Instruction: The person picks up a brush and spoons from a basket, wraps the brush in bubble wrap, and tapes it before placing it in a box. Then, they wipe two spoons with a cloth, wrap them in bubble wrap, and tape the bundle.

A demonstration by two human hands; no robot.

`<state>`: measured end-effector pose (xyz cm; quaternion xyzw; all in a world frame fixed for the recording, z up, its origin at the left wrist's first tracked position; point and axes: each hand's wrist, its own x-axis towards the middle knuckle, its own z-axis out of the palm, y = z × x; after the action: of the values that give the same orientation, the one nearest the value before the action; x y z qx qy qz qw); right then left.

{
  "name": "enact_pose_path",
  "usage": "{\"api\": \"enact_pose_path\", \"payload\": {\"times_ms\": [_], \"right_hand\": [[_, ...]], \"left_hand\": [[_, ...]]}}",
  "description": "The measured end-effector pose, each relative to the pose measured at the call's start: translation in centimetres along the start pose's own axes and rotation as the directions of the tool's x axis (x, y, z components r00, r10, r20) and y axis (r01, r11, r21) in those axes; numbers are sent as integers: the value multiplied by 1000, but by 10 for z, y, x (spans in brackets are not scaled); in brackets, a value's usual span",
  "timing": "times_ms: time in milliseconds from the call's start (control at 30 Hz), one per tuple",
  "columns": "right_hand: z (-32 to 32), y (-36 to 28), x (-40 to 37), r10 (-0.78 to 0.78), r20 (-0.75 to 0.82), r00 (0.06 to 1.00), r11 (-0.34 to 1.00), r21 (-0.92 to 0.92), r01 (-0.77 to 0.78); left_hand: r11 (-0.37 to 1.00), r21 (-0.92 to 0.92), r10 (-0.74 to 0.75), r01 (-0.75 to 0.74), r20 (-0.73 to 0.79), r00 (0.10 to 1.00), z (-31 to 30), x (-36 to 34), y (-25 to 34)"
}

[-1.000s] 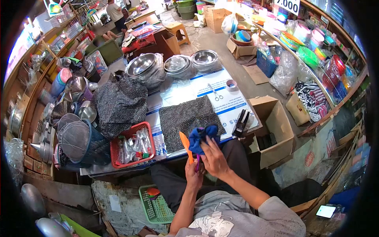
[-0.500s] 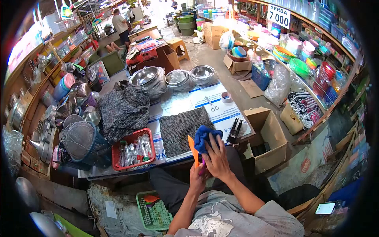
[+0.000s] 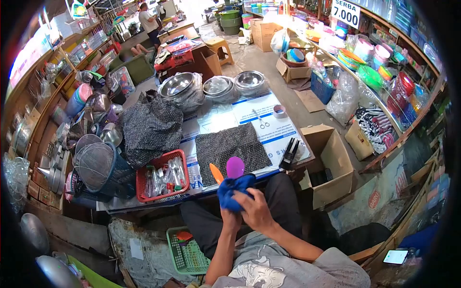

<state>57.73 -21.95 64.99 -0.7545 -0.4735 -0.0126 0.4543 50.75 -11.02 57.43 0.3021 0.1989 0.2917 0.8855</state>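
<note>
A blue cloth (image 3: 235,191) is bunched between my hands, in front of the table edge. My right hand (image 3: 255,210) presses its closed fingers on the cloth. Below and left of it, my left hand (image 3: 231,221) is closed, partly covered by the cloth. Out of the cloth's top stick an orange utensil (image 3: 216,173) and a round purple utensil head (image 3: 235,167); their lower parts are hidden. Beyond them lies a dark textured sheet (image 3: 230,146). At its right stands a black object with prongs (image 3: 289,154). Left of the sheet, a red basket (image 3: 139,185) holds packaged utensils.
Scissors (image 3: 260,119) and a tape roll (image 3: 279,111) lie near wrapped steel bowls (image 3: 249,80). A cardboard box (image 3: 336,156) stands right of the table, a green basket (image 3: 194,257) below. A person (image 3: 149,24) stands in the background.
My right hand has moved down and left with the blue cloth, onto the utensils. The orange piece has shifted left, and the purple head now shows above the cloth. The view has shifted slightly.
</note>
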Motion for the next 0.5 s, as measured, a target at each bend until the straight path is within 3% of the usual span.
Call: {"api": "enact_pose_path", "payload": {"times_ms": [67,133,200,267,333,400,433,500], "right_hand": [[0,-15,-11,-97,14,995,991,-89,98],[0,-9,-18,-80,28,996,995,-60,81],[-1,-2,-22,-63,-10,998,997,-44,62],[-6,4,-18,-46,-7,999,999,-17,46],[-13,8,-11,32,-44,999,999,21,-31],[-20,17,-4,13,-80,997,1000,-14,-15],[-21,25,-2,16,-130,991,1000,-13,-18],[-23,34,9,70,-256,964,996,79,-51]], "left_hand": [[998,-60,26,-28,-38,999,-15,7,-12],[978,-108,-169,181,111,979,-28,12,-13],[951,-185,-220,246,151,964,-34,11,-22],[989,101,-111,109,10,994,-32,7,-37],[990,113,-78,85,-70,995,-4,0,-28],[939,261,-239,225,24,971,5,-1,-19],[932,238,-265,274,-72,962,17,-3,-18],[953,136,-276,271,15,961,31,-10,-4]]}}
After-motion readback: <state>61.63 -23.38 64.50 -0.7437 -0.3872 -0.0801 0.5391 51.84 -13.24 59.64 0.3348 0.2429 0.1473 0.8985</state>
